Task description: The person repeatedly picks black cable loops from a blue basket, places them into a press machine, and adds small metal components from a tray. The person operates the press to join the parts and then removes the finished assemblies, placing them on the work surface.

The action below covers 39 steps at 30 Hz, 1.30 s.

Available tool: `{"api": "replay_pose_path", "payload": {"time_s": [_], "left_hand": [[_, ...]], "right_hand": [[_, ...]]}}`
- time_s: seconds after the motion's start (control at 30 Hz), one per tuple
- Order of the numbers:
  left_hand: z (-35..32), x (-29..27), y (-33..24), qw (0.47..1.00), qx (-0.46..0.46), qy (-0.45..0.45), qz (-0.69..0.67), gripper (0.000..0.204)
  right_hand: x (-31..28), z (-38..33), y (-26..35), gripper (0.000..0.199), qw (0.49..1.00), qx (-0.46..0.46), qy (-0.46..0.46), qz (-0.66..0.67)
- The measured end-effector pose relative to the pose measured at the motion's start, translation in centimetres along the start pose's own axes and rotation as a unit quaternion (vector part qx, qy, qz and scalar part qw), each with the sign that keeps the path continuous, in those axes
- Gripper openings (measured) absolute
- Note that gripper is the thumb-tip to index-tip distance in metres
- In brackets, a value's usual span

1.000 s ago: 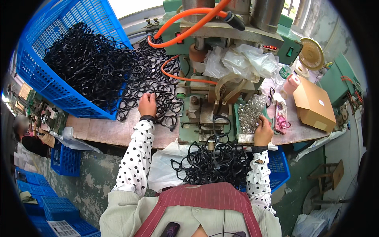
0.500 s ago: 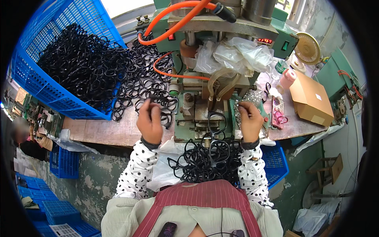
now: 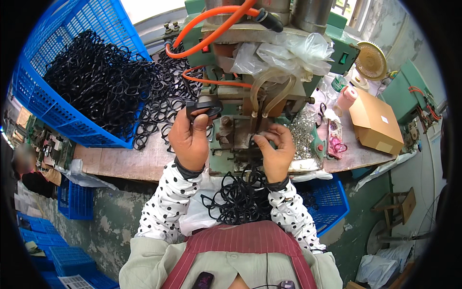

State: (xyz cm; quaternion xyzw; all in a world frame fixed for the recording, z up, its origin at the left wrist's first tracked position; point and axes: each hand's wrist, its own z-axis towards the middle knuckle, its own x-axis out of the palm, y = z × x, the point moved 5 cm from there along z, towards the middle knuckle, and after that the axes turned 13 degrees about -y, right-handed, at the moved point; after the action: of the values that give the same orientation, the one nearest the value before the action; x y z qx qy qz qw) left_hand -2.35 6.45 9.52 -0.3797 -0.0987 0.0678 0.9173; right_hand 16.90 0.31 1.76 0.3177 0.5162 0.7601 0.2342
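Note:
My left hand is closed around a black eyeglass frame, held up left of the green press. At the press's metal fixture, below two clear tubes, my right hand pinches the edge of another black eyeglass frame. Most of that frame is hidden by the fingers and the fixture. A heap of black eyeglass frames lies in my lap on white plastic sheeting. Many more frames are spread on the table to the left.
A tilted blue crate spills frames onto the table. Small shiny parts lie right of the fixture, near a pink bottle, a cardboard box and a fan. An orange hose loops over the press. Another blue crate stands below.
My left hand has picked up an eyeglass frame and turned toward the press. My right hand has moved left from beside the small parts to the frame at the fixture.

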Motion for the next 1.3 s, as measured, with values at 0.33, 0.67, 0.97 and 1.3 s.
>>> {"api": "replay_pose_path", "payload": {"time_s": [0.33,0.67,0.97,1.3], "left_hand": [[0.5,0.1,-0.7,1.000,0.000,0.017,-0.015,0.018],[0.5,-0.1,-0.6,1.000,-0.013,0.024,0.002,0.021],[-6.7,1.6,-2.8,0.921,0.300,0.235,-0.085,0.048],[-9.1,3.6,-0.7,0.875,0.336,0.346,-0.041,0.039]], "right_hand": [[1.2,-1.4,-1.6,0.036,0.998,-0.017,-0.054,0.027],[1.3,-1.4,-2.3,0.034,0.988,0.002,-0.104,0.116],[-0.3,1.5,-1.4,0.037,0.999,-0.043,-0.004,-0.028],[-15.4,8.6,-5.1,0.025,0.925,-0.009,-0.026,-0.379]]}}
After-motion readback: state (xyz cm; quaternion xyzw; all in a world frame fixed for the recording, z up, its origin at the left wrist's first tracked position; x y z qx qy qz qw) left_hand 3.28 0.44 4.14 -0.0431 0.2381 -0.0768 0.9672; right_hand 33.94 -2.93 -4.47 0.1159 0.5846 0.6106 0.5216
